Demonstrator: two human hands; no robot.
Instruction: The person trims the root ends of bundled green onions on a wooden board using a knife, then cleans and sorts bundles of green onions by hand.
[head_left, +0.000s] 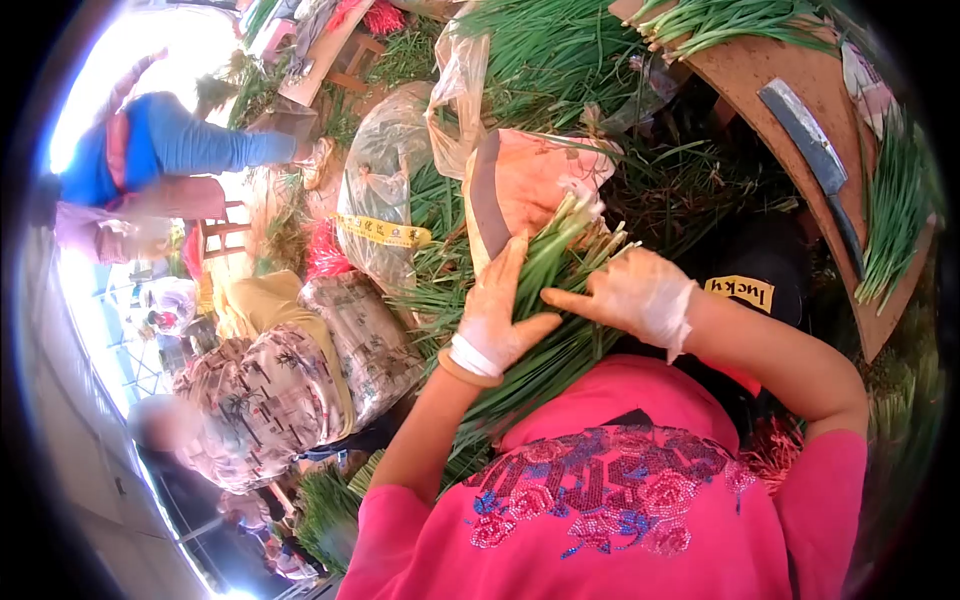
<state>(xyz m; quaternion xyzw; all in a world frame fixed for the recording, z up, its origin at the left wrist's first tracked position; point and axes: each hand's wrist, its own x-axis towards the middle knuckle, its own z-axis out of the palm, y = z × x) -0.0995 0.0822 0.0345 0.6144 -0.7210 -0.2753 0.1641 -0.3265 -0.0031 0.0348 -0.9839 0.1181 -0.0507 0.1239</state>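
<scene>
Pink shirt (pixel 600 490) nearest. Left hand (pixel 498 312) spread over green bunch (pixel 553 258), thumb apart. Bunch lies between hands, pale ends away from shirt. Right hand (pixel 632 298): index extended, remaining fingers' grip can't be told. Best: press lightly, align ends.

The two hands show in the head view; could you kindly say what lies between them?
In the head view, a bunch of long green stalks lies between the left hand and the right hand.
</scene>
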